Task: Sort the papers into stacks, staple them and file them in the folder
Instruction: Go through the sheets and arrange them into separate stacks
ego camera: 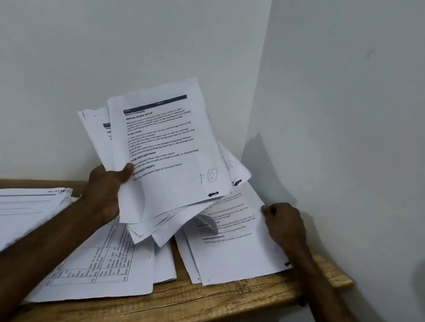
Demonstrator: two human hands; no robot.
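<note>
My left hand (pixel 108 183): it holds a loose bundle of papers (pixel 165 155) raised above the table, thumb on the front sheet, fingers hidden behind.
Bundle of papers: thin white sheets, printed in black, not aligned; their lower corners fan out and some edges are bent. The front sheet has bold headings, a dark bar at its top, and a handwritten "F" and a circled "2" near its lower right corner.
My right hand (pixel 282 223): it is closed in a narrow pinch on the right edge of the right stack (pixel 234 254), which lies on the table.
Right stack: flat white printed sheets near the right end of the table, close to the wall corner; the far part is covered by the bundle. One small sheet corner curls up on it.
Middle stack (pixel 113 263): white sheets lying under my left forearm, the top one with a printed grid table, reaching toward the front edge.
Left stack (pixel 4 213): a thicker pile at the left end of the table, with a frayed corner on its far side.
Table (pixel 188 307): bare wood, yellow-brown, with visible grain and rough long lines; a narrow top.
Room: the table stands in a corner of two plain pale walls (pixel 347 97), matte, with soft shadows on the right one.
</note>
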